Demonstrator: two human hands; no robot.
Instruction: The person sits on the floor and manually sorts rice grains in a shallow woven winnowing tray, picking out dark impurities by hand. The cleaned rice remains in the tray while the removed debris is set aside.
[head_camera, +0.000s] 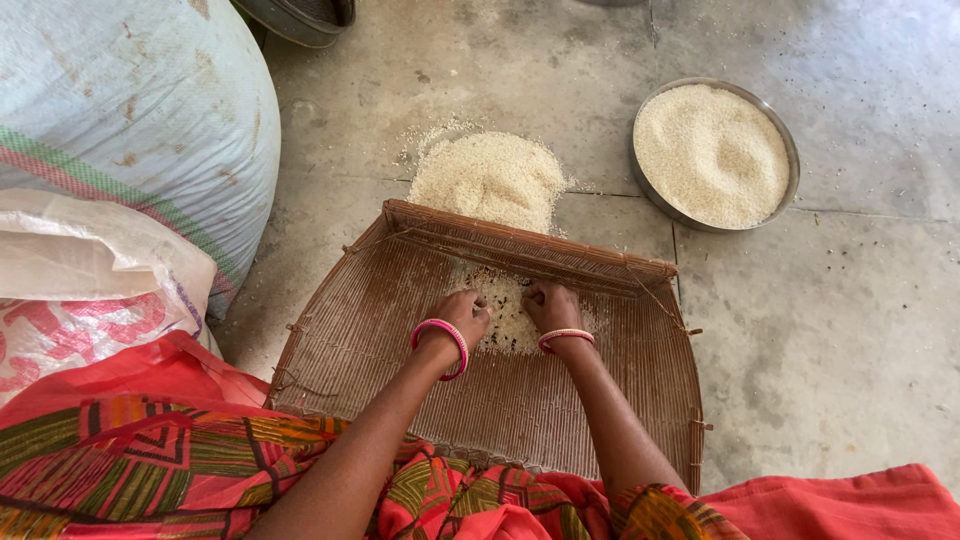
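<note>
Both hands worked a small patch of pale rice grains (507, 318) lying on a flat woven brown cane winnowing tray (380, 330).

The grains lay near the tray's far rim, between and under the two hands. The left hand (463, 312) rested on the grains' left edge with its fingers curled down into them, and the right hand (551, 304) did the same on the right edge; whether either grip pinched any grains could not be told. A thick pink bangle (443, 343) circled the left wrist, and a thinner pink and white bangle (566, 338) the right. Just beyond the tray's far rim a loose heap of the same pale grain (489, 178) sat on the grey concrete floor (850, 330). To the right stood a round steel bowl (790, 196) filled with grain. At the left bulged a large pale woven sack (120, 110).
</note>
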